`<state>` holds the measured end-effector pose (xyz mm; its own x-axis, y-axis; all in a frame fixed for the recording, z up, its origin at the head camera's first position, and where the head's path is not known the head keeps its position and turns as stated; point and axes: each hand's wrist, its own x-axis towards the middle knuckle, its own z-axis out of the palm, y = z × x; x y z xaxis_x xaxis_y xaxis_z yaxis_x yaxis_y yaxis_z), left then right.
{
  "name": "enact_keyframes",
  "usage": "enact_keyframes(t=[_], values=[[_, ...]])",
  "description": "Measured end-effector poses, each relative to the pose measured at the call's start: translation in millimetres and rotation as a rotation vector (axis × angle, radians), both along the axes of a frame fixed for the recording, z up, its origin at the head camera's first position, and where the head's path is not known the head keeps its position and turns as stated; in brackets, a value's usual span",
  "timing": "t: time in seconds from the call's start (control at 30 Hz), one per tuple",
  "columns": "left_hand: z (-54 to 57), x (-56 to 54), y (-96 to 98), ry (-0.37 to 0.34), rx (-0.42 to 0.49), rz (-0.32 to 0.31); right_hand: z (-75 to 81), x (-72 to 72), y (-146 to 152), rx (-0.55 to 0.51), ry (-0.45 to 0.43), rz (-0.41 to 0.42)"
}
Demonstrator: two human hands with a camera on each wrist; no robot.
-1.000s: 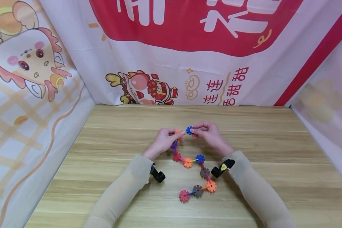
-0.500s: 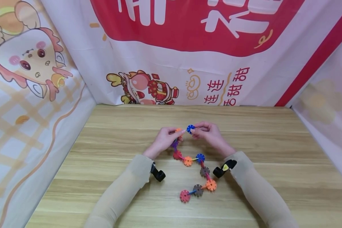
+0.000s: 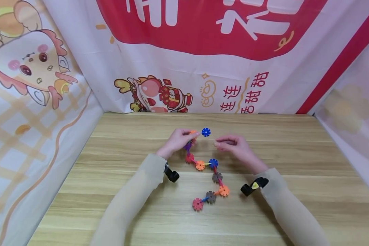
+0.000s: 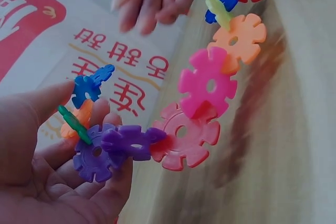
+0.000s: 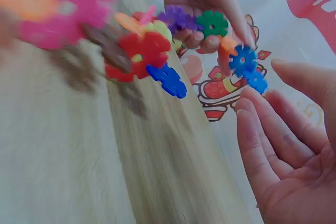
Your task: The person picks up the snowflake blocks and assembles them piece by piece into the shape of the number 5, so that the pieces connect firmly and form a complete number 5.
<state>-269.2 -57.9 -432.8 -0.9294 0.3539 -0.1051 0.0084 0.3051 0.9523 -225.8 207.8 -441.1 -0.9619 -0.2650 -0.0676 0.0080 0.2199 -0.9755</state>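
A winding chain of slotted plastic snowflake discs hangs from my left hand point(image 3: 176, 140), which pinches it close to its far end. Between thumb and fingers lie an orange disc point(image 4: 79, 119) and a green disc point(image 4: 73, 123); a purple disc point(image 4: 95, 153) hangs just below. Beyond the fingertips juts the end blue disc point(image 3: 206, 132). My right hand point(image 3: 238, 148) is to the right of that disc, apart from it, fingers loosely bent and holding nothing. In the right wrist view its thumb and fingertips are spread near the end disc. Toward me, the chain finishes in a pinkish-red disc point(image 3: 197, 204).
The wood-grain table point(image 3: 135, 205) spreads beneath both arms. A white and red printed cloth point(image 3: 184, 65) stands behind it, with more cloth point(image 3: 49, 143) along the left side and the right side. Black cameras are strapped to both wrists.
My right hand has let go of the end blue disc and drawn back to the right. My left hand has risen slightly and moved farther away, and the chain has shifted with it.
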Motion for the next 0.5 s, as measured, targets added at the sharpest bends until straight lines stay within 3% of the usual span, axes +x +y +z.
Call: enact_keyframes(t=[0.13, 0.27, 0.5], values=[[-1.4, -13.3, -1.1, -0.028, -0.045, -0.001, 2.2, 13.9, 5.4, 0.102, 0.05, 0.091], [-5.6, -23.9, -2.0, -0.05, -0.077, -0.018, 5.6, 29.8, 5.9, 0.165, 0.07, 0.258], [-16.0, -29.8, 1.4, -0.034, -0.092, -0.013, 10.5, 51.3, -1.2, 0.276, 0.129, 0.523]])
